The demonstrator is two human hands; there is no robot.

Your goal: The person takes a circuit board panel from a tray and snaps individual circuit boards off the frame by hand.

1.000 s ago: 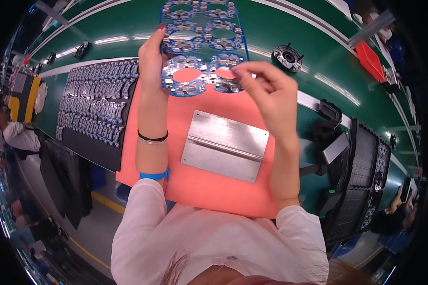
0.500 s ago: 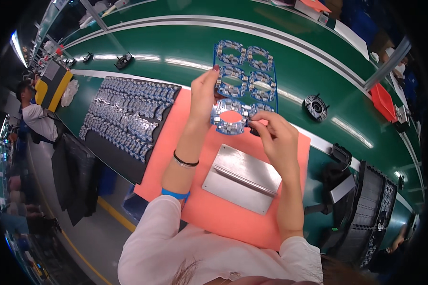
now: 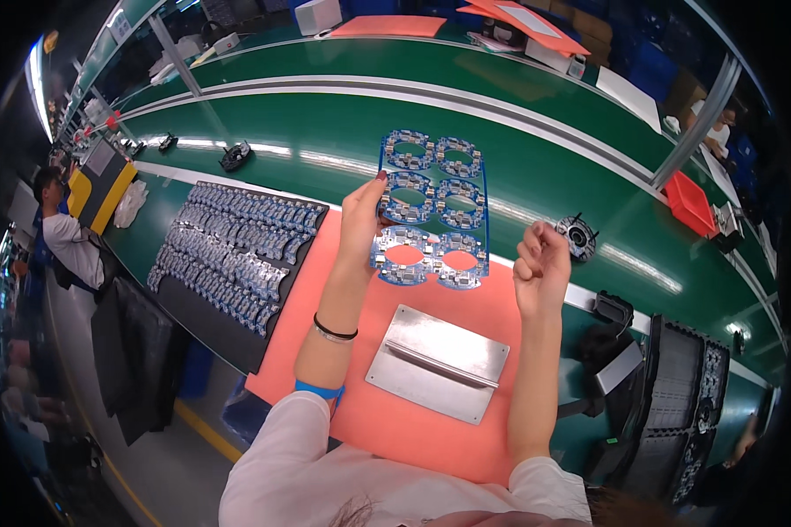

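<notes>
My left hand (image 3: 360, 220) grips the left edge of a panel of blue circuit boards (image 3: 431, 205), thumb on the front. The panel stands tilted up, with ring-like boards in three rows of two. My right hand (image 3: 540, 268) is raised to the right, apart from the panel. Its fingers are curled in; whether anything small lies in them is hidden. Below the panel, a silvery metal plate (image 3: 413, 379) with a raised bar across it lies on a coral-coloured mat (image 3: 356, 430).
Left of the mat, a black sheet (image 3: 237, 347) carries rows of blue circuit boards (image 3: 228, 246). A round black part (image 3: 576, 239) sits beyond my right hand. Black trays (image 3: 672, 386) stand at the right, a red bin (image 3: 690, 204) behind them. A person (image 3: 66, 233) sits far left.
My right hand has let go of the panel's lower right corner and moved right, fingers curled. The panel, still in my left hand, appears lower in the view, which has shifted.
</notes>
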